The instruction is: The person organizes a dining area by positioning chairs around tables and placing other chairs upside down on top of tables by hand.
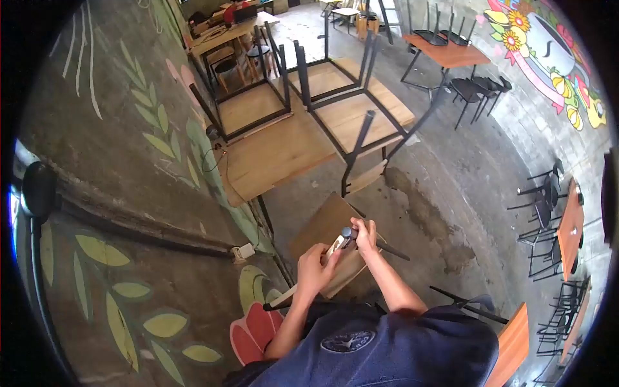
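Note:
My left hand (315, 269) is wrapped round the pale lower part of a small tool or device (334, 248). My right hand (365, 236) is closed at its dark upper end, near a round grey-blue knob. The exact kind of object is too small to tell. Both hands are close together in front of my dark shirt, above a wooden seat or panel (320, 224) with dark metal legs.
Ahead, a wooden table (277, 155) bears upturned stools with black legs pointing up. The painted wall (155, 213) is close on the left, with a white socket box (243, 252) and cables. Orange-topped tables (448, 53) and black chairs stand on the right.

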Demonstrator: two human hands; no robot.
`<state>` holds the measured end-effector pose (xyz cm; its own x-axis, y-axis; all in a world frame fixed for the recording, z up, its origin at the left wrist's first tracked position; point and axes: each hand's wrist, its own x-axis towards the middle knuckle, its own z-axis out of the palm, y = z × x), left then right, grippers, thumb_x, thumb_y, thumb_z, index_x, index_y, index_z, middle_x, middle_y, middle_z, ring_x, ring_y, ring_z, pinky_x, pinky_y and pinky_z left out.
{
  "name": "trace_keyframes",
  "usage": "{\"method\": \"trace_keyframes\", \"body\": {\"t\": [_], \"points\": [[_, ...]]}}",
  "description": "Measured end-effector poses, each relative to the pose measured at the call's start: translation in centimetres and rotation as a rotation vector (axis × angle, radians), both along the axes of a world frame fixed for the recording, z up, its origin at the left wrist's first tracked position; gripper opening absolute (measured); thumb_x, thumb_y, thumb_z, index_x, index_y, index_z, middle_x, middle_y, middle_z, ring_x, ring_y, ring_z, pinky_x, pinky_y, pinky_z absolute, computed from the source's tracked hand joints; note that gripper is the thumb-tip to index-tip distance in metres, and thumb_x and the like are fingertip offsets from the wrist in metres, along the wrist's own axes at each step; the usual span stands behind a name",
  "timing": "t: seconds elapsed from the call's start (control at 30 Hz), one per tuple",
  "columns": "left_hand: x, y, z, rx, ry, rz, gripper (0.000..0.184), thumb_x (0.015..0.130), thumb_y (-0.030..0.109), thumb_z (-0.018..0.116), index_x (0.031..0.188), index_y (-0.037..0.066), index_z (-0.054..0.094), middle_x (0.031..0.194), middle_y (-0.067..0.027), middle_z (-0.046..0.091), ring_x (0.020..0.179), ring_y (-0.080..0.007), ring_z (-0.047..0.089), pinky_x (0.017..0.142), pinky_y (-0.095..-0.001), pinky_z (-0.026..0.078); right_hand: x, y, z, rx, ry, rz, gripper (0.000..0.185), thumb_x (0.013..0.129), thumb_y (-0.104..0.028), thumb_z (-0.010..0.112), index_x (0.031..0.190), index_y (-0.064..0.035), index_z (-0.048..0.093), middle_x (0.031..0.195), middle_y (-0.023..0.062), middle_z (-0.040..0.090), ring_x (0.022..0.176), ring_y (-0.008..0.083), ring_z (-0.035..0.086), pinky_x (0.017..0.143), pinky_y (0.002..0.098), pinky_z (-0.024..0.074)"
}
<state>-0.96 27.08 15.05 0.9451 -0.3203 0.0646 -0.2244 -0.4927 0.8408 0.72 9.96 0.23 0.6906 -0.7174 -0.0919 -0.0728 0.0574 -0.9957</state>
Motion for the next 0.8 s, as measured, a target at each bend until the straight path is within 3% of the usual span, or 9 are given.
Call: {"method": "trace_keyframes", "body": {"t": [0.07, 0.17, 0.23, 0.37, 0.4, 0.5, 0.57, 0.67, 0.8], "points": [[2.2, 3.1, -0.8, -0.069, 0.285, -0.14, 0.033, 0.083, 0.028, 0.065, 0.097, -0.002, 0.062, 0.091, -0.017, 0.065, 0.082, -0.0265, 0.065, 0.071, -0.0339, 0.051, 2.0, 0.5, -2.1, 0.034, 0.023, 0.026, 0.035, 0.084, -0.029, 0.055, 0.082, 0.0034, 0.068, 0.073, 0.0112, 0.065, 0.061, 0.0177, 0.059, 0.059, 0.0313, 0.0458], [5.0, 8.7, -2.7, 0.045, 0.371, -0.244, 0.033, 0.085, 0.03, 0.063, 0.097, -0.001, 0.063, 0.094, -0.0149, 0.066, 0.085, -0.0246, 0.065, 0.075, -0.0335, 0.05, 3.9, 1.9, -2.6, 0.109, 0.104, 0.11, 0.035, 0.085, -0.029, 0.054, 0.087, 0.0038, 0.066, 0.075, 0.0099, 0.063, 0.058, 0.0175, 0.057, 0.055, 0.0314, 0.0453], [6.0, 12.8, -5.0, 0.044, 0.419, -0.094, 0.036, 0.086, 0.034, 0.061, 0.099, 0.001, 0.063, 0.095, -0.0138, 0.066, 0.084, -0.0247, 0.064, 0.076, -0.034, 0.05, 5.9, 2.8, -2.9, 0.346, 0.167, 0.075, 0.027, 0.087, -0.023, 0.053, 0.084, 0.0025, 0.061, 0.078, 0.0079, 0.06, 0.064, 0.0139, 0.054, 0.059, 0.0275, 0.0447], [7.7, 19.2, -7.8, 0.043, 0.439, 0.178, 0.037, 0.086, 0.036, 0.061, 0.099, 0.001, 0.063, 0.096, -0.0138, 0.065, 0.087, -0.0229, 0.063, 0.076, -0.0333, 0.049, 8.5, 2.8, -3.0, 0.281, 0.109, 0.226, 0.023, 0.087, -0.02, 0.05, 0.081, 0.0007, 0.057, 0.077, 0.0083, 0.059, 0.056, 0.0143, 0.051, 0.053, 0.0287, 0.0411], [7.8, 20.0, -7.8, 0.127, 0.41, 0.259, 0.038, 0.087, 0.037, 0.06, 0.099, 0.002, 0.063, 0.096, -0.0135, 0.065, 0.089, -0.0217, 0.062, 0.077, -0.0338, 0.049, 9.1, 3.8, -1.8, 0.26, 0.038, 0.086, 0.024, 0.086, -0.018, 0.05, 0.071, -0.0006, 0.055, 0.065, 0.005, 0.053, 0.054, 0.0132, 0.048, 0.05, 0.0292, 0.0384], [7.8, 21.0, -8.4, 0.22, 0.413, 0.419, 0.037, 0.088, 0.037, 0.058, 0.099, 0.002, 0.063, 0.095, -0.012, 0.064, 0.091, -0.0201, 0.06, 0.078, -0.0344, 0.047, 9.9, 2.8, -0.5, 0.263, 0.048, 0.231, 0.028, 0.084, -0.019, 0.05, 0.061, -0.0022, 0.052, 0.057, 0.0018, 0.046, 0.054, 0.0123, 0.047, 0.05, 0.0299, 0.0369], [7.6, 20.9, -10.3, 0.224, 0.447, 0.496, 0.037, 0.089, 0.037, 0.057, 0.098, 0.002, 0.063, 0.094, -0.0109, 0.063, 0.091, -0.0197, 0.059, 0.079, -0.0346, 0.046, 11.0, 3.9, 1.5, 0.281, 0.08, 0.065, 0.034, 0.083, -0.02, 0.051, 0.053, -0.0032, 0.049, 0.053, 0.0008, 0.046, 0.051, 0.0113, 0.044, 0.048, 0.03, 0.0349], [7.8, 20.5, -15.5, -0.619, 0.506, 0.591, 0.043, 0.089, 0.047, 0.053, 0.096, 0.005, 0.062, 0.093, -0.0053, 0.06, 0.094, -0.0202, 0.055, 0.088, -0.0316, 0.038, 12.4, 1.9, -1.5, 0.21, -0.005, 0.262, 0.034, 0.082, -0.02, 0.05, 0.052, -0.0044, 0.046, 0.054, -0.0002, 0.045, 0.047, 0.009, 0.038, 0.043, 0.028, 0.0288], [9.3, 16.5, -16.3, -1.049, 0.58, 0.827, 0.037, 0.089, 0.047, 0.052, 0.084, 0.011, 0.055, 0.083, -0.0024, 0.051, 0.088, -0.0165, 0.048, 0.086, -0.0343, 0.036, 15.2, 1.0, -4.1, 0.196, -0.011, 0.22, 0.031, 0.083, -0.022, 0.051, 0.059, -0.0041, 0.049, 0.056, 0.0018, 0.047, 0.044, 0.0101, 0.04, 0.04, 0.0275, 0.0307]]}}
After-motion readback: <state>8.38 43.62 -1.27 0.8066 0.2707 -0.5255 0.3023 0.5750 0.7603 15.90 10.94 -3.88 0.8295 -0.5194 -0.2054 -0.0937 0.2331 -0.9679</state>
